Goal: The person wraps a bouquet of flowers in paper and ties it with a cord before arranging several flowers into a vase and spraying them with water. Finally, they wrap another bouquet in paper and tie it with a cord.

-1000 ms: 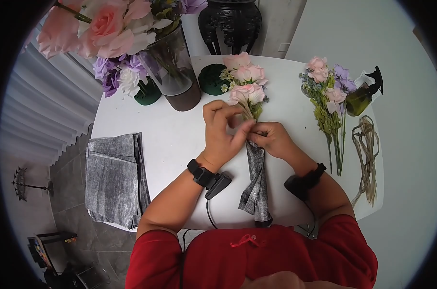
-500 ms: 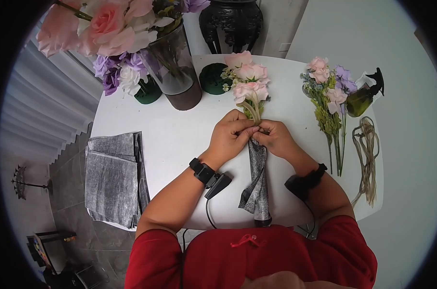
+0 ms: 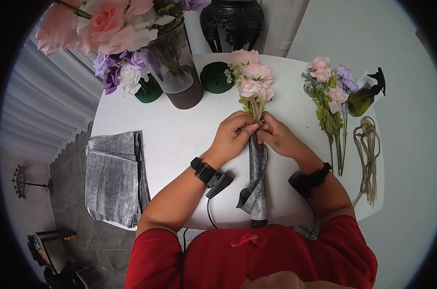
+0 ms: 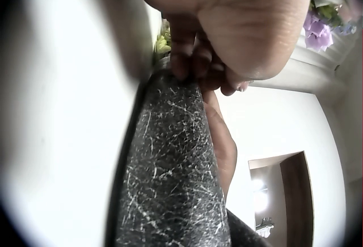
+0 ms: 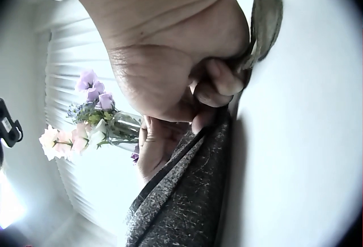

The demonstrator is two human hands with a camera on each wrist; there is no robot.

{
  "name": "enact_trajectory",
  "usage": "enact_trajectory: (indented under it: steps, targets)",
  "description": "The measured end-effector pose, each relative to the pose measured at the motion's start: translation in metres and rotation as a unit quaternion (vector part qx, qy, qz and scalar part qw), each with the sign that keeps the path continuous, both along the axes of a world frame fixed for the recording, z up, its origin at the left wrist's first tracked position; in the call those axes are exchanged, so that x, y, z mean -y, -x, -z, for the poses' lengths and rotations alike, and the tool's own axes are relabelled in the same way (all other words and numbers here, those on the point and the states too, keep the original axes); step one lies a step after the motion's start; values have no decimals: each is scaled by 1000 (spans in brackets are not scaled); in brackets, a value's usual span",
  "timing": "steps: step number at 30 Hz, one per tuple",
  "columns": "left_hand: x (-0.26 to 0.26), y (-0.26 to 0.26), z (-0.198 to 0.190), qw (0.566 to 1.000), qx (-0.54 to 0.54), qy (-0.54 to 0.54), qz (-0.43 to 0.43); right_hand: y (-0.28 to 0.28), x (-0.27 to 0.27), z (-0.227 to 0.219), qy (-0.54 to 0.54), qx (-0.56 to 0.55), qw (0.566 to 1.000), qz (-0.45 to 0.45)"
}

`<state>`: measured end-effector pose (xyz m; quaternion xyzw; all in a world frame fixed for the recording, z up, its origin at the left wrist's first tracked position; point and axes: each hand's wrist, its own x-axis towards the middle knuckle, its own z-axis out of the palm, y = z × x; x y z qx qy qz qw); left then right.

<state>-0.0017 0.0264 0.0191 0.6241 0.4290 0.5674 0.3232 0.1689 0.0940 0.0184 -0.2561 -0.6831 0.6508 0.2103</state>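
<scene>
A small bouquet of pale pink artificial flowers point(image 3: 255, 72) lies on the white table, its stems rolled in black-and-grey mottled wrapping paper point(image 3: 258, 178). An olive-beige ribbon point(image 3: 260, 103) goes round its neck, with strands pointing up over the lowest bloom. At that neck my left hand point(image 3: 233, 136) pinches the ribbon between thumb and fingers. From the other side my right hand point(image 3: 279, 137) holds the ribbon too, fingertips almost meeting the left thumb. A ribbon loop point(image 5: 267, 25) shows beyond the curled right fingers in the right wrist view. The hands partly hide the knot area.
Stacked mottled paper sheets point(image 3: 113, 178) lie at the left. A tall glass vase point(image 3: 177, 72) with large flowers and a green foam block point(image 3: 216, 78) stand at the back. On the right are loose flower stems point(image 3: 335, 120), a spray bottle point(image 3: 365, 98) and a ribbon bundle point(image 3: 367, 159).
My left hand has come down from beside the blooms to the bouquet's neck, its raised fingers now closed in beside the right hand. Ribbon strands now show over the flowers; the bouquet's top has shifted slightly right.
</scene>
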Motion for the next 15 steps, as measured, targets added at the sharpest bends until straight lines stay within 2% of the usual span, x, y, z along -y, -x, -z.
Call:
enact_trajectory:
  steps: [2,4,5,7,8,10,11,13,15]
  targets:
    - [0,0,-1,1000,-5,7,-1,-1,0,0,-30,20,999,-22]
    - [-5,2,1,989,-100,-102,-37,-1,3,-3,-40,44,998,-25]
    - [-4,2,1,989,-100,-102,-36,-1,4,-5,-49,68,996,-27]
    - [-1,3,0,999,-31,-12,-5,-2,3,-8,-35,72,996,-40]
    - [1,2,1,999,-31,-12,-5,-2,2,-9,-22,75,996,-52]
    - [2,2,3,993,75,78,49,-2,1,-3,-9,57,997,-44]
    - [2,2,3,993,75,78,50,-3,1,0,3,39,999,-35]
    - [3,1,-1,950,247,175,83,-4,1,0,-10,45,998,-36]
    - [1,2,2,954,228,180,73,-3,0,1,-24,50,998,-38]
